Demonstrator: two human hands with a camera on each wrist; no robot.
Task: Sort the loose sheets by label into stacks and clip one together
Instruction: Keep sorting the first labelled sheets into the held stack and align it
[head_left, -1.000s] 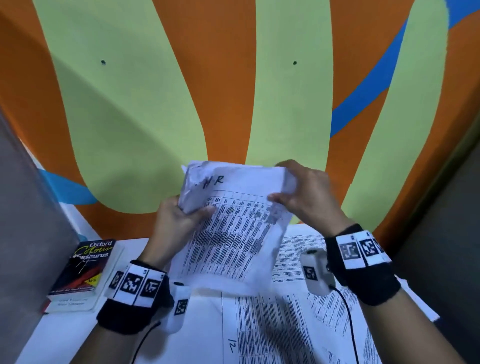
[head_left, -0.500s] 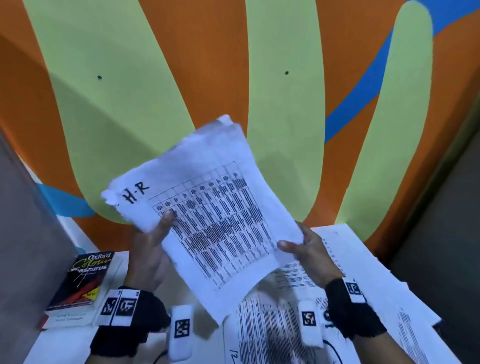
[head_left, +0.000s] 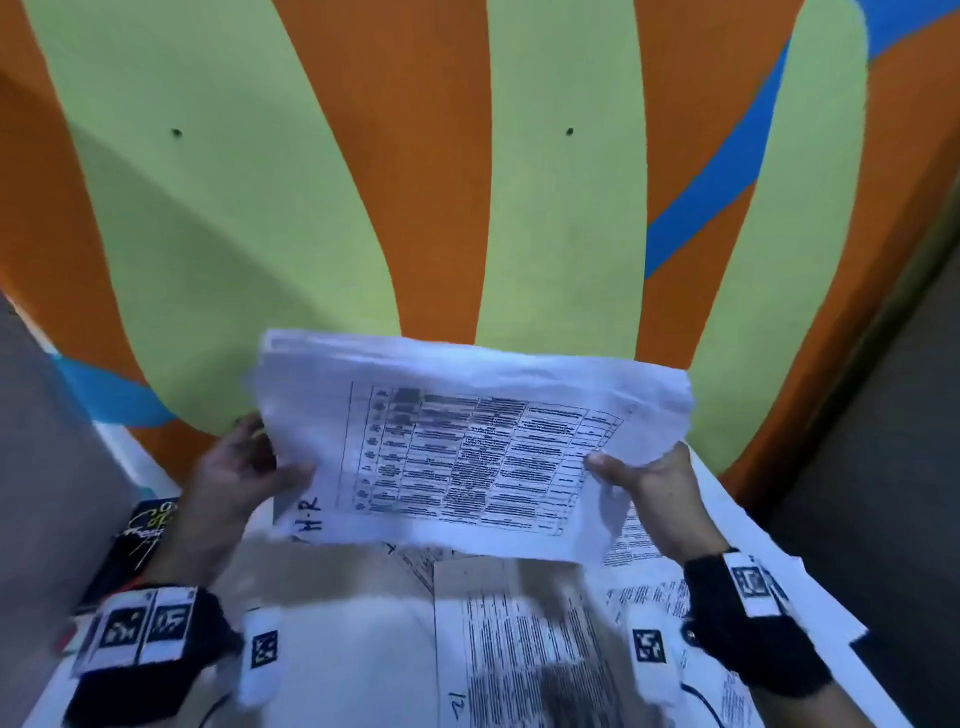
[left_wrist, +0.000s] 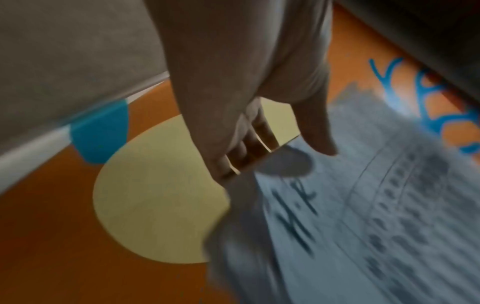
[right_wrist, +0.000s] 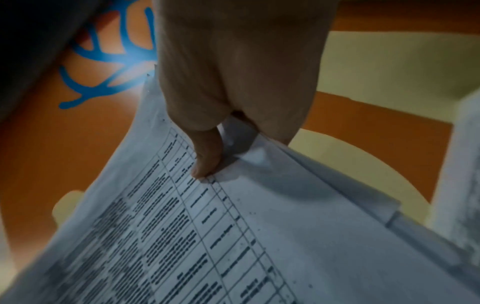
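While the HR-labelled sheets (head_left: 467, 447) hang in the air above the bench (head_left: 332, 649), the left hand (head_left: 236, 470) pinches their left edge near the label and the right hand (head_left: 657, 480) pinches the right edge, thumb on top. I judge both grips hold the bundle level so its edges line up for clipping. More printed sheets (head_left: 524, 649) lie below, apparently unsorted.
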